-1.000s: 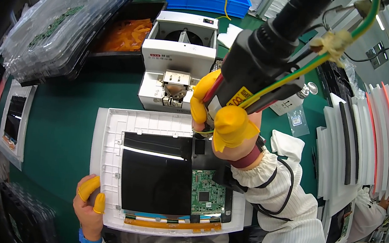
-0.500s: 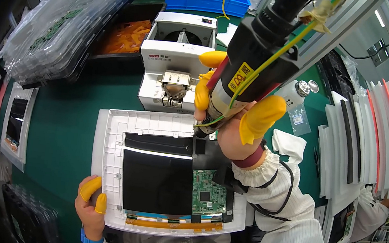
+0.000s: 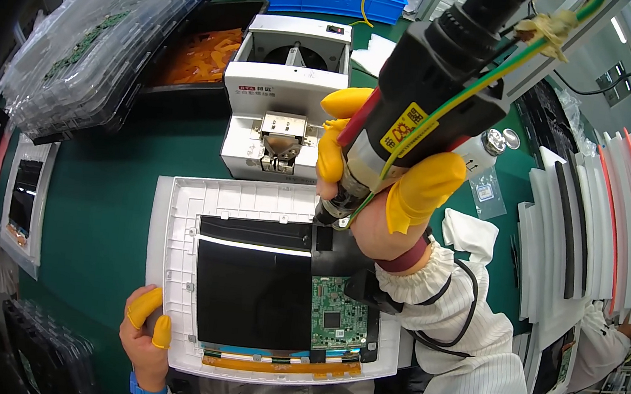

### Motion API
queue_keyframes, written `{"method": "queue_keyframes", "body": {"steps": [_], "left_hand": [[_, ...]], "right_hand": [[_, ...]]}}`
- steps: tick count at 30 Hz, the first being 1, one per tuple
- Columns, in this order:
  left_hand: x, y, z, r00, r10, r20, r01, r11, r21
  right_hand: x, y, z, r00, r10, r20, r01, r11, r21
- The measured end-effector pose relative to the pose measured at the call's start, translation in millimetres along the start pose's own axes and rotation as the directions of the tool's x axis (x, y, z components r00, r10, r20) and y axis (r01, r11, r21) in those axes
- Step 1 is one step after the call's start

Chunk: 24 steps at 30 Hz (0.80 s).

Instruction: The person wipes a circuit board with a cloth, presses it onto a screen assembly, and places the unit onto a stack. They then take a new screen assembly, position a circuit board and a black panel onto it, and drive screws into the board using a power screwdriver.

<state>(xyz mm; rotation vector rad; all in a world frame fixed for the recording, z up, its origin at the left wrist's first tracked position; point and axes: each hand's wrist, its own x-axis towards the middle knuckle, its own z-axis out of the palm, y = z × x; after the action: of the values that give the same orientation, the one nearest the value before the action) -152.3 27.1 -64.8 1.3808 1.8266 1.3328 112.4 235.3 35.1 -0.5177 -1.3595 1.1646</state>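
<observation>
My right hand, with yellow finger cots, is wrapped round a black and red electric screwdriver. The tool leans up to the right, its tip down at the top edge of a white plastic frame; what lies right under the tip is hidden. Inside the frame sits a black display panel, with a green circuit board on its right side and an orange strip along the bottom. My left hand, also in yellow finger cots, grips the frame's lower left edge.
A white screw feeder stands behind the frame. Clear trays are stacked far left, near a dark bin of orange pieces. A blue bin is at the back. At right are a dispenser bottle, a white cloth and foam sheets.
The screwdriver's upper body has swung a little to the right, while its tip stays near the frame's top edge. My left hand keeps its hold on the frame.
</observation>
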Motion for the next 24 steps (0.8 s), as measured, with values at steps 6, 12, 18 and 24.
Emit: {"method": "queue_keyframes", "body": {"steps": [6, 12, 18, 24], "left_hand": [[-0.3, -0.3, -1.0, 1.0, -0.006, 0.005, 0.006, 1.0, 0.01], [-0.4, 0.4, -1.2, 1.0, -0.001, 0.007, 0.001, 1.0, 0.006], [1.2, -0.6, -0.8, 1.0, 0.007, 0.015, -0.007, 1.0, -0.019], [0.3, -1.4, -1.2, 1.0, 0.015, 0.016, -0.014, 0.999, -0.029]], "right_hand": [[1.4, 1.6, -3.1, 0.997, -0.002, 0.077, 0.005, 0.999, -0.038], [-1.3, 3.3, -2.0, 0.996, -0.069, 0.061, 0.069, 0.998, 0.008], [-2.9, 2.9, -2.3, 1.0, -0.005, 0.0, 0.005, 0.999, 0.043], [6.4, -36.2, -20.2, 0.973, -0.221, 0.066, 0.204, 0.959, 0.199]]}}
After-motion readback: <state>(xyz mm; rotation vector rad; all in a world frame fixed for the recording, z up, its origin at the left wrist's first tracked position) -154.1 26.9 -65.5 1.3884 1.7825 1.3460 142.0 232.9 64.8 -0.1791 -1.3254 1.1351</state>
